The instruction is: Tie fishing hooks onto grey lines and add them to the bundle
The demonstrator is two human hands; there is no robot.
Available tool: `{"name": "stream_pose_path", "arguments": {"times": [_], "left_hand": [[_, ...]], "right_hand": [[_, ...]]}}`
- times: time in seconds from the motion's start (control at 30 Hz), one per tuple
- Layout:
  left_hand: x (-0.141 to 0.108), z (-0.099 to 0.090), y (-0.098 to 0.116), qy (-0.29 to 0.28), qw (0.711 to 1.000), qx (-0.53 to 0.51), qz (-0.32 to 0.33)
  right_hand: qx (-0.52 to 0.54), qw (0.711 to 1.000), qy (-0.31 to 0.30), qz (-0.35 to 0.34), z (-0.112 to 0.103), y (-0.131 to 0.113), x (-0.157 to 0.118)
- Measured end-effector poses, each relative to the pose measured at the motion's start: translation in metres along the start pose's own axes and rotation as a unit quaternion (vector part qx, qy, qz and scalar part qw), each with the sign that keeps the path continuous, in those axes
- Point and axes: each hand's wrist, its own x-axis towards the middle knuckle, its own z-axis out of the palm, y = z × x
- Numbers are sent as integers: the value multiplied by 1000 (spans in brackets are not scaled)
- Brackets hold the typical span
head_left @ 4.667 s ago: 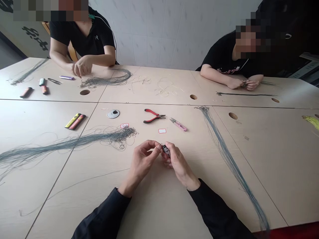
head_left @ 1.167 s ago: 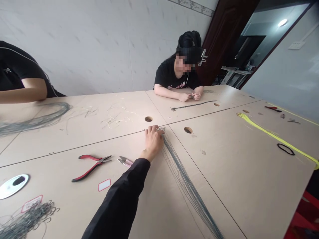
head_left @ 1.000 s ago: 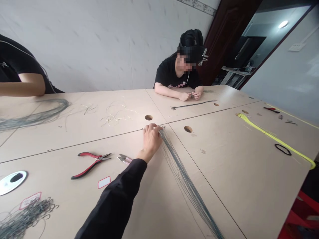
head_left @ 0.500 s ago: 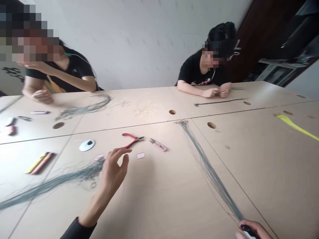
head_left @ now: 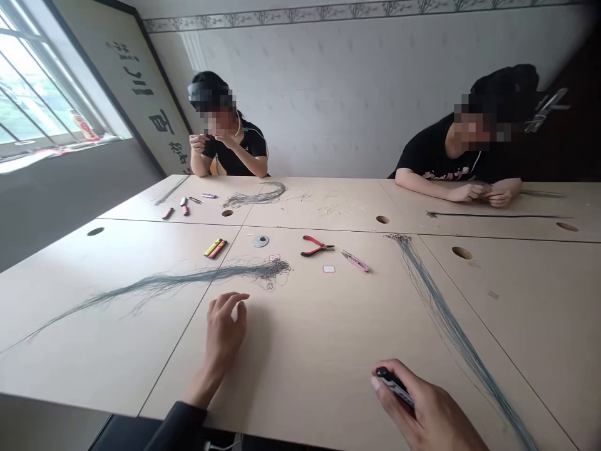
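My left hand (head_left: 227,329) hovers over the near part of the table, fingers curved and thumb apart from the index finger, with nothing visible between them. Beyond it stretches a bundle of thin grey-green wires (head_left: 188,279), its looped, tangled end towards the middle. My right hand (head_left: 429,407) is wrapped round a black pen-shaped tool with a white label (head_left: 395,387), black tip pointing forward; its exact kind is unclear. To the right of that hand lies a second wire bundle (head_left: 451,319), apart from the fingers.
Red-handled pliers (head_left: 317,246), pink thread snips (head_left: 355,260), a small red-edged label (head_left: 328,269), a round disc (head_left: 260,240) and yellow and pink sticks (head_left: 216,248) lie mid-table. Two people sit opposite; more wires (head_left: 258,195) lie near them. Round holes (head_left: 462,252) pierce the tabletop (head_left: 300,351).
The view has swung left and taken in more of the table. My right hand has come inward with the black tool, away from the right wire bundle. My left hand is now nearer, clear of the left bundle.
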Motion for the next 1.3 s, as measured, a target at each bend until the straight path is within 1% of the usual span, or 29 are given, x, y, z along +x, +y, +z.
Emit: {"name": "stream_pose_path", "arguments": {"times": [0.07,0.13,0.23,0.37,0.47,0.6,0.73,0.8,0.9,1.0,1.13,1.2,1.3], "left_hand": [[-6,5,2,-3,1000,5,13],[-10,9,4,-6,1000,12,25],[-14,11,5,-15,999,20,39],[-18,10,6,-29,998,25,46],[-20,9,7,-35,998,27,39],[-19,8,9,-45,998,30,26],[-15,9,10,-70,997,30,12],[-9,11,10,-82,996,32,-3],[5,18,10,-95,995,32,-24],[18,27,10,-101,994,22,-31],[25,34,10,-106,994,6,-29],[25,33,9,-109,994,0,-30],[24,31,8,-113,993,-3,-33]], "right_hand": [[-12,1000,-17,-18,6,-13,-2],[-20,999,-35,-31,9,-22,-3],[-24,996,-70,-48,12,-26,2],[-27,991,-117,-62,19,-28,17],[-20,989,-134,-56,28,-32,29],[3,988,-152,-31,38,-42,48],[16,987,-160,-16,46,-54,77],[6,989,-148,-20,52,-59,96],[-20,992,-121,-28,63,-65,128],[-43,993,-106,-25,74,-71,164],[-88,993,-81,-23,89,-81,207],[-110,991,-76,-23,95,-85,222],[-138,987,-80,-26,101,-91,232]]}}
